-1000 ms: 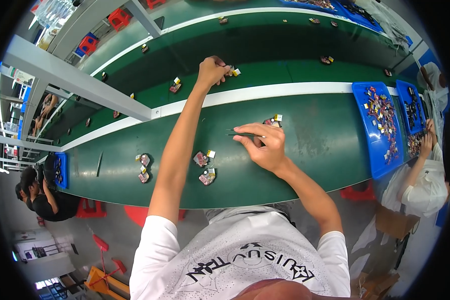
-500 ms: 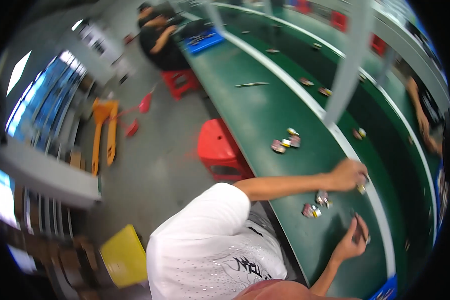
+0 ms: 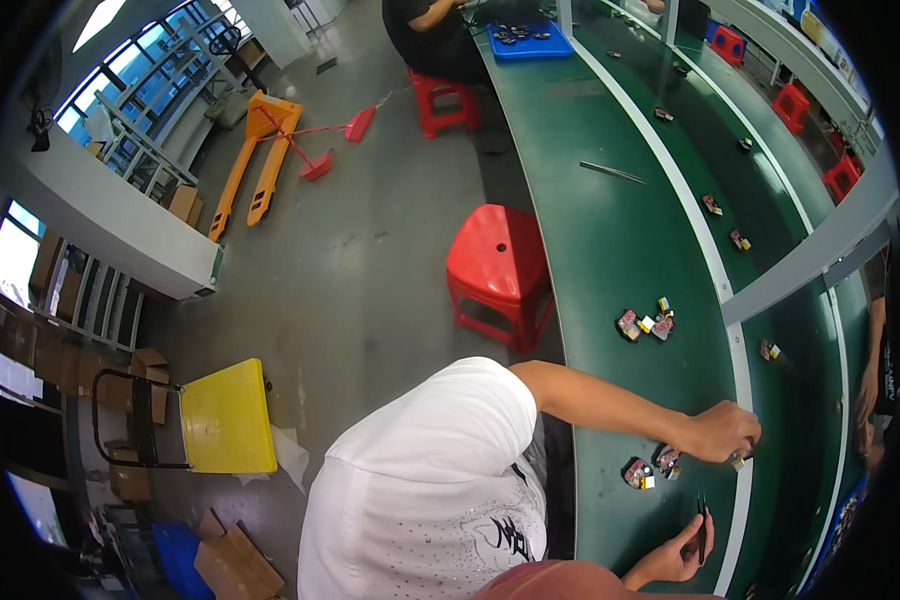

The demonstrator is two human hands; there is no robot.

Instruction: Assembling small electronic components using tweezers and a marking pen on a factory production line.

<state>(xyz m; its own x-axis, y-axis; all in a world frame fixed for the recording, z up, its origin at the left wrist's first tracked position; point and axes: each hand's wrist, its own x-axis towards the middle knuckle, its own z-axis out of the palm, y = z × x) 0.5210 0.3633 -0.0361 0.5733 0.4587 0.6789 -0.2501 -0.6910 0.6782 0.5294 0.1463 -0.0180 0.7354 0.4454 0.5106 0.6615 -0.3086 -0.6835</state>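
Observation:
My left hand [image 3: 720, 432] reaches over the green bench to its white edge rail, fingers closed round a small part [image 3: 739, 462] with a pale-yellow piece; most of it is hidden. Nearer the lower edge, my right hand [image 3: 674, 556] grips black tweezers [image 3: 703, 530], their tips pointing up and apart from the parts. Between my hands and my body lie two small red-and-silver parts, one with a white and yellow tab [image 3: 638, 474] and the other [image 3: 667, 459] close under my left wrist. Farther along the bench sits a cluster of similar parts [image 3: 647, 325].
A dark green conveyor [image 3: 700, 150] carrying scattered parts runs beyond the white rail [image 3: 685, 190]. A grey post [image 3: 820, 255] rises beside it. A thin metal rod [image 3: 612, 172] and a blue tray [image 3: 530, 45] lie farther along. A red stool [image 3: 500, 265] stands left of the bench. Another person [image 3: 425, 35] sits far off.
The whole view has shifted, so the bench and stool appear farther right and the blur has cleared. My left hand stays at the rail with its part; my right hand still holds the tweezers.

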